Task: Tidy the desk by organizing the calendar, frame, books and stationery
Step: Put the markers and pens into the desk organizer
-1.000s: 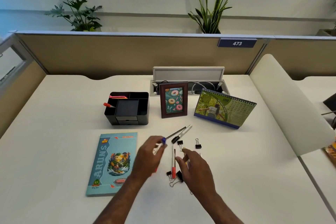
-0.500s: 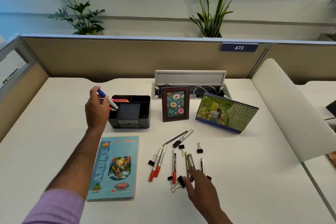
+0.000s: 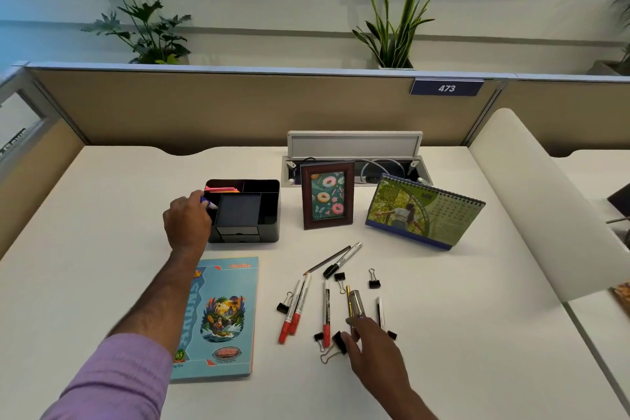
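Hiding blue pen [image 3: 208, 204] (mostly): left hand [image 3: 186, 222].

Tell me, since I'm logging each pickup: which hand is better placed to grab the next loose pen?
Right. The right hand rests among the loose pens and clips, fingertips touching one. The left hand is busy at the organizer, holding a marker over it.

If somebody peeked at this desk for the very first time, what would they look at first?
Probably the left hand pushing a blue-capped marker into the black organizer at the back left of the desk. Next, the scatter of pens and binder clips in front, where the right hand reaches for a silver pen. The donut picture frame stands upright behind them.
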A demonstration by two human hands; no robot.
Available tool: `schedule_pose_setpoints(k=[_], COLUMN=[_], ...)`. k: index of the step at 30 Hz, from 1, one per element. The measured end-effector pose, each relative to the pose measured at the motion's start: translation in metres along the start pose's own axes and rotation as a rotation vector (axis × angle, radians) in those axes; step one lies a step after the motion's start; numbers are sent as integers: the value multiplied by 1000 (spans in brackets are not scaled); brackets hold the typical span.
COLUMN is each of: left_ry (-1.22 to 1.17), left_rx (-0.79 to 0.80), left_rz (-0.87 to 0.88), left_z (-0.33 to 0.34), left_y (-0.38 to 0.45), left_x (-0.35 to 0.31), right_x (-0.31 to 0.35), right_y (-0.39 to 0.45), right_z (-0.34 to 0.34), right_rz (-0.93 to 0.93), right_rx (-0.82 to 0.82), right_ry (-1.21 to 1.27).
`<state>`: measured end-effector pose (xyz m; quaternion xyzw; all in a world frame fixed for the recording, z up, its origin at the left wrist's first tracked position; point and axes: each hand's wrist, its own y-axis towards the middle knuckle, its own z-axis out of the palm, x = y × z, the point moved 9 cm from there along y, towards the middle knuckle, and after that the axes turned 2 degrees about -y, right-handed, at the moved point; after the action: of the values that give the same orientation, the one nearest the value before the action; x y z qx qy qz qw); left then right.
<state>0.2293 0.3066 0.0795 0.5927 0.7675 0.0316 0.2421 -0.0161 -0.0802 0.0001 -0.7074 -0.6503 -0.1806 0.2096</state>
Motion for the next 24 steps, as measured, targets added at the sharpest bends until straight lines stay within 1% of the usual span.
schedule_pose_setpoints(k=[3, 7, 11, 15, 20, 24], left_ry=[-27, -51, 1, -66, -178, -286], left_rx=[4, 30, 104, 72, 21, 39], left_rz=[-7, -3, 42, 34, 60, 71], left_z=[3, 4, 13, 4, -11, -11], left_y=[-3, -4, -3, -15, -50, -90], left_x=[2, -3, -2, -3, -15, -33], right_x=[10, 28, 35, 34, 31, 42], right_y=[14, 36, 53, 59, 65, 66], right_z=[15, 37, 48, 57, 59, 54], right_rz=[-42, -174, -317, -427, -471, -516], right_rx=[105, 210, 257, 300, 325, 306], right_ry=[-44, -182, -296, -369, -399, -391])
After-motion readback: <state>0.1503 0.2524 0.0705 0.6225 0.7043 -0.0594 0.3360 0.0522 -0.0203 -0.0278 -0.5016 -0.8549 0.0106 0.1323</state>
